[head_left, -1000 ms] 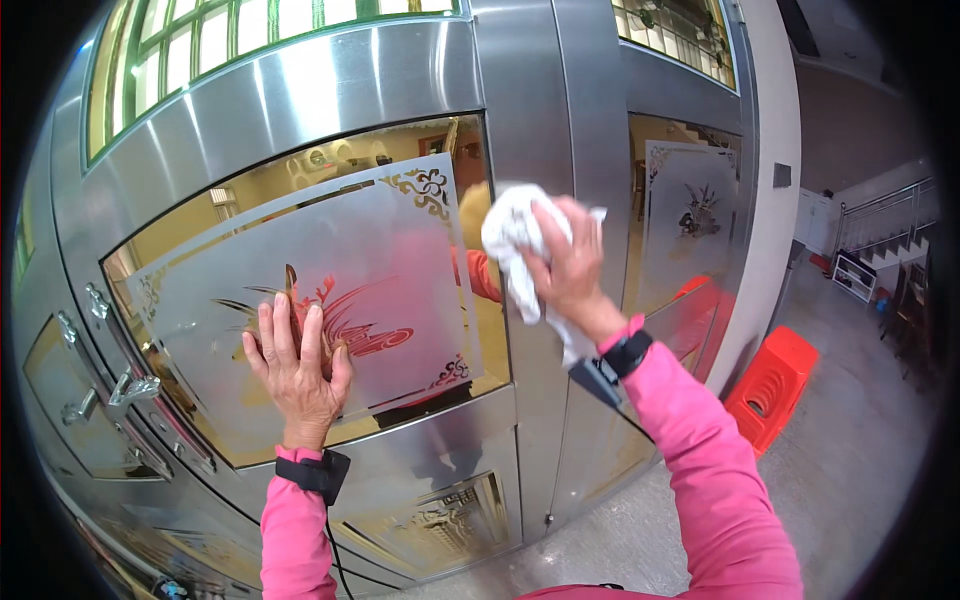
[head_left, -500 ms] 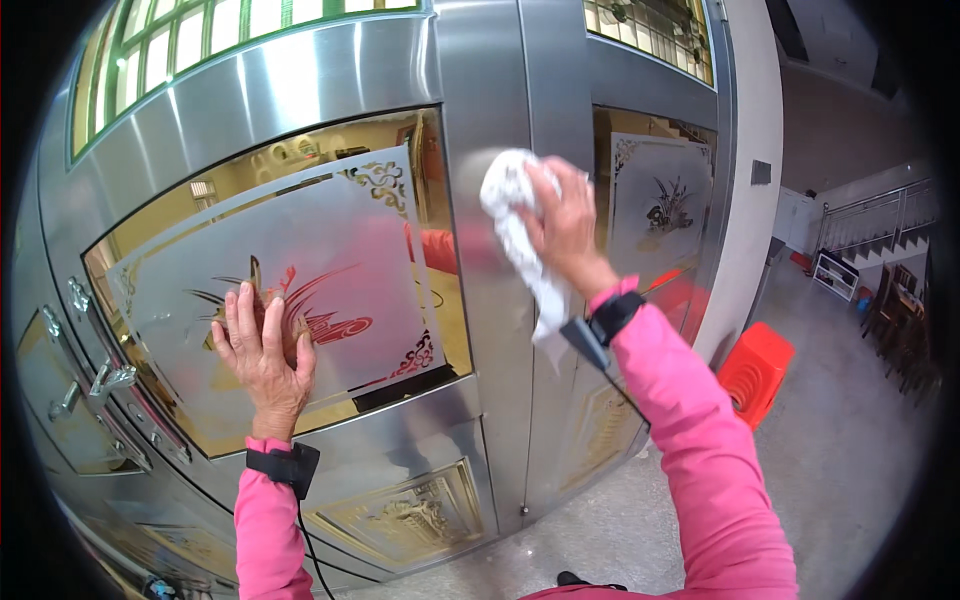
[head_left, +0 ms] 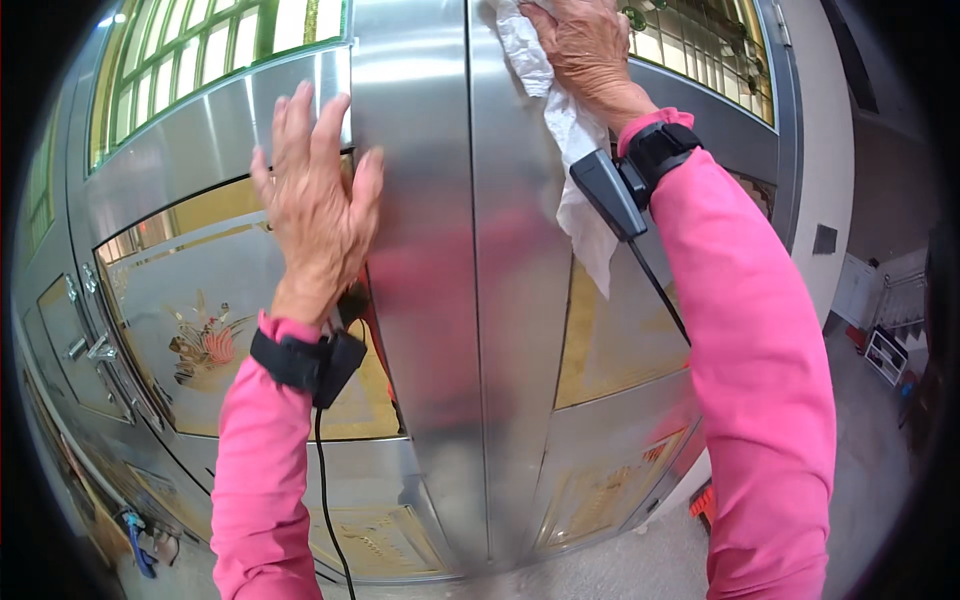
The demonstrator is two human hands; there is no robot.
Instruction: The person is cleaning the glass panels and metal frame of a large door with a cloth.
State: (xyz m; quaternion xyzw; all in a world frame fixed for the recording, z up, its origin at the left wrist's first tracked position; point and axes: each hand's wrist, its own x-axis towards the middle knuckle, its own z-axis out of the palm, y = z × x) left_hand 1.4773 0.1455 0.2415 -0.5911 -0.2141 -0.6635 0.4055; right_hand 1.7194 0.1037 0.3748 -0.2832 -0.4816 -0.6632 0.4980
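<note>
My right hand (head_left: 580, 50) is raised near the top of the view, its fingers closed round a crumpled white cloth (head_left: 585, 190). The cloth lies against the steel door (head_left: 425, 110), and its loose end hangs down below my wrist. My left hand (head_left: 318, 190) has its fingers spread, in front of the steel strip over the upper edge of the left etched panel (head_left: 215, 320); whether it touches the door I cannot tell. Both wrists wear black straps with a small black box and a cable.
Barred windows (head_left: 220, 65) sit above the panels. At the left, handles (head_left: 100, 348) stick out from the door. Low at the right, an orange-red plastic object (head_left: 703, 505) stands on the floor (head_left: 850, 500), with a white shelf (head_left: 885, 355) farther back.
My right hand has moved up the door with the cloth. My left hand has left the middle of the etched panel and is now higher and farther right. The view has shifted too.
</note>
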